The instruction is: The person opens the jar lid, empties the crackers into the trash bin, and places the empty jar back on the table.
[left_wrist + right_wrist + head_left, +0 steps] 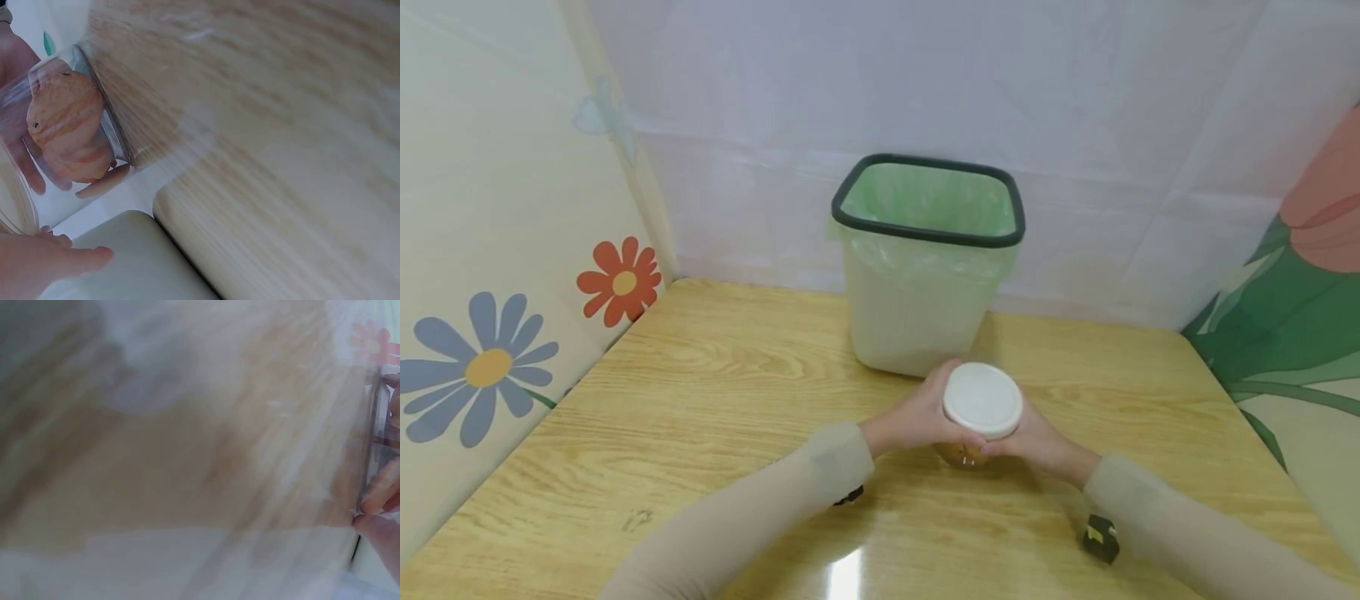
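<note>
A clear plastic jar with a white lid [983, 400] is held between both hands, in front of the bin. Inside it lies a lumpy orange-brown item [65, 125] with a few dark specks, perhaps food. My left hand [925, 408] grips the jar's left side near the lid, and my right hand [1036, 435] grips its right side. Through the jar wall in the left wrist view, fingers of the right hand [15, 119] show. Only the jar's edge and a few fingertips [381, 534] appear in the right wrist view. Whether the base touches the table cannot be told.
A pale bin [917, 308] with a dark rim and green liner stands at the back of the wood-grain table [737, 367]. Cloth walls with printed flowers [488, 367] enclose the left, back and right sides. A small black device [1101, 538] hangs at the right sleeve.
</note>
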{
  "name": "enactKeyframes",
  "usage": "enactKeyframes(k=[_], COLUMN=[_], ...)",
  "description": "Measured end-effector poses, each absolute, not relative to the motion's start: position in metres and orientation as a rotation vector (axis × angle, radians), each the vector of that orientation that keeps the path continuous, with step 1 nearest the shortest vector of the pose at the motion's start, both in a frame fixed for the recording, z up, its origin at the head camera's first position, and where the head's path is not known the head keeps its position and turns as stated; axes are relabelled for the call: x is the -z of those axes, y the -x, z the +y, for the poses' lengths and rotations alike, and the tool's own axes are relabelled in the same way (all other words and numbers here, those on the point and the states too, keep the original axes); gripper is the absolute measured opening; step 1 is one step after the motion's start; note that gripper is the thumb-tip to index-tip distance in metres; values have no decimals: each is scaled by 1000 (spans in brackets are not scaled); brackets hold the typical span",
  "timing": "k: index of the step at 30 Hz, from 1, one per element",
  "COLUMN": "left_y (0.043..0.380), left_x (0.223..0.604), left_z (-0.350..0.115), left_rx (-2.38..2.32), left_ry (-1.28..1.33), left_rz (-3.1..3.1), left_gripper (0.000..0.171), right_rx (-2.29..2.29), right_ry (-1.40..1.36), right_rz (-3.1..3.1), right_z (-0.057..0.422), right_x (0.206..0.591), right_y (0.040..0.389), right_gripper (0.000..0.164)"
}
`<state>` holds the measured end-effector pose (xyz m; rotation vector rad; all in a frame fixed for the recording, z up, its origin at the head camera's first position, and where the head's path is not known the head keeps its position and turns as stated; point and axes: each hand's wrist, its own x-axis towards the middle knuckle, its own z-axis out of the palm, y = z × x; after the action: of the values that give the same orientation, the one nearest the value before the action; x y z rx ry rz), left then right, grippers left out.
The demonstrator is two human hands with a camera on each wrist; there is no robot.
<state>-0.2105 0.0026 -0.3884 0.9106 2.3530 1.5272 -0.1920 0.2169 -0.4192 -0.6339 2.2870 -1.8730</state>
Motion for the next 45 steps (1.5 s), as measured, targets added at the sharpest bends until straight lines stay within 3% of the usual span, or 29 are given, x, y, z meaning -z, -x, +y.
enactKeyframes(k=[45], left_y=[192], left_x=[385], left_z=[11], left_rx=[-1396], left_ry=[-716], left_rz=[2593], left_gripper=[116], right_rx=[1823], right_ry=[671], right_rz=[2284], right_z=[220], right_x=[417], right_y=[191], right_gripper=[99])
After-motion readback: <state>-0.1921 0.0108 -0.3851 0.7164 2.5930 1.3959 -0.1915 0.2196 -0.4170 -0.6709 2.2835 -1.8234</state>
